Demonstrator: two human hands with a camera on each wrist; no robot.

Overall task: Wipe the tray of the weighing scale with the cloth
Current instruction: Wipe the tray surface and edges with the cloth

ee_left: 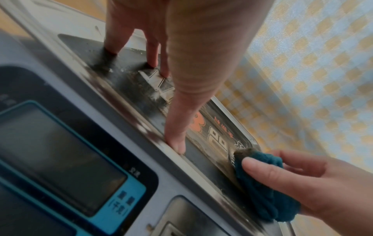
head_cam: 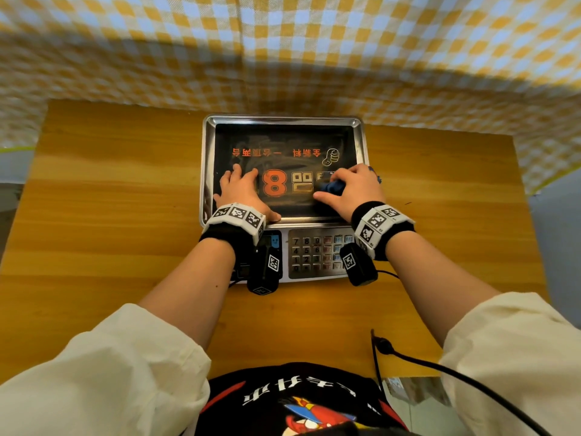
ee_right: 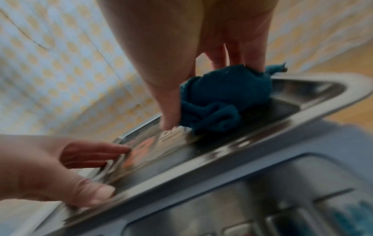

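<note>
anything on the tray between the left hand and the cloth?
No object. Between the left hand and the cloth lies only the tray floor, with its printed orange 8 and gold characters. The head view shows it.

One weighing scale (head_cam: 284, 253) at frame centre, one steel tray (head_cam: 284, 120) on top. One blue cloth (head_cam: 333, 187), right of centre. Two hands: left hand (head_cam: 240, 188), right hand (head_cam: 356, 185). Two marker wristbands (head_cam: 237, 215). One keypad (head_cam: 319, 253), one wooden table (head_cam: 110, 199), one checkered curtain (head_cam: 283, 42) across top.
</note>
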